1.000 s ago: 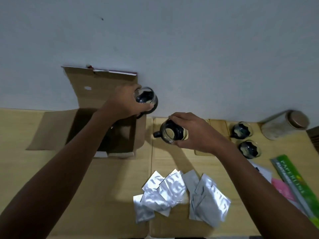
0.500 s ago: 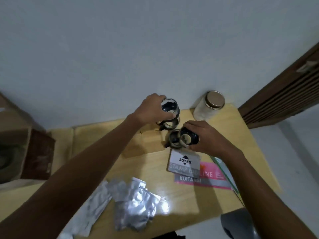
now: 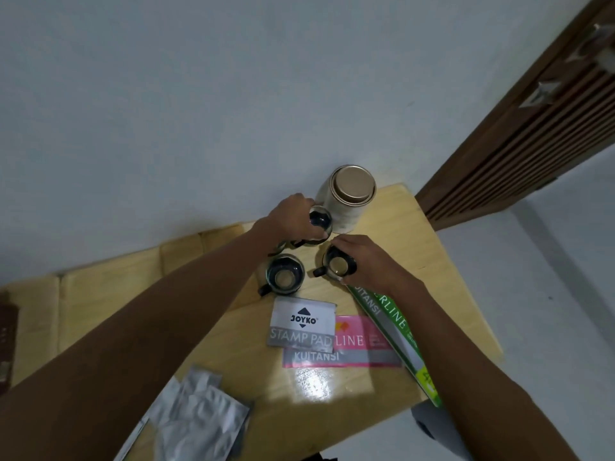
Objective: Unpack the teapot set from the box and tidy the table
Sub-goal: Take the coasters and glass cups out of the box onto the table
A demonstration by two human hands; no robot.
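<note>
Writing: a grey card [image 3: 302, 323] reads "JOYKO" and "STAMP PAD"; the pink booklet [image 3: 359, 347] under it reads "LINE" and "KUITANSI"; the green booklet [image 3: 389, 322] shows "LINE" and part of "KUITANSI".
Left hand [image 3: 293, 221]: arm stretched forward over the table [image 3: 432, 261], fingers curled over a glass cup [image 3: 320, 220] from its left side; the cup is gripped, just beside the jar [image 3: 349, 197].
Right hand [image 3: 364, 261]: reaches in from the right, fingers closed round the rim of a second cup [image 3: 336, 266], its black handle pointing left.
Free cup [image 3: 283, 276]: stands on the table between the arms, above the grey card.
Foil packets [image 3: 196, 417]: heaped at the near edge.
</note>
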